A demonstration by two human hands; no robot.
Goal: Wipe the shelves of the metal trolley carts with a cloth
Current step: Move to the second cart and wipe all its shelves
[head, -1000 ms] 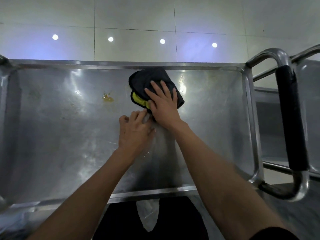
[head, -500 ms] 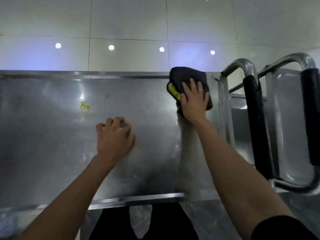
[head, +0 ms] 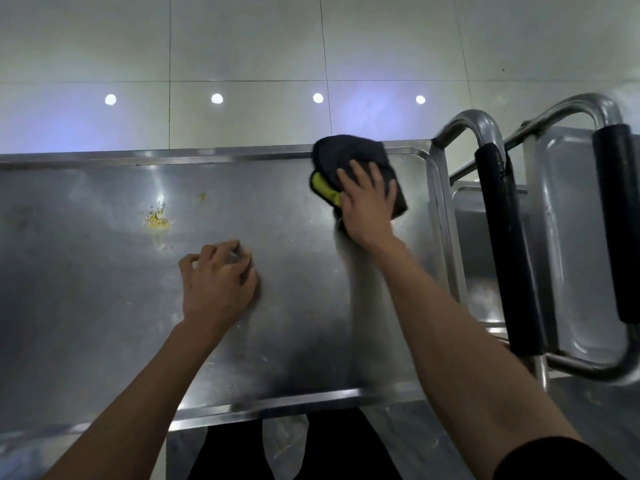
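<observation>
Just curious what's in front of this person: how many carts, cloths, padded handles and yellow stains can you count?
Carts: 2
Cloths: 1
Padded handles: 2
Yellow stains: 2
Total: 7

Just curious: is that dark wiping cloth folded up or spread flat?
Folded: the cloth lies bunched under the right hand, its yellow inner layer showing.

You see a brushed, glossy metal shelf (head: 104, 306), a soft matt dark cloth (head: 349, 154) near its far right corner, and polished tube handles (head: 474, 123) wrapped in matt black grips (head: 502, 244).
</observation>
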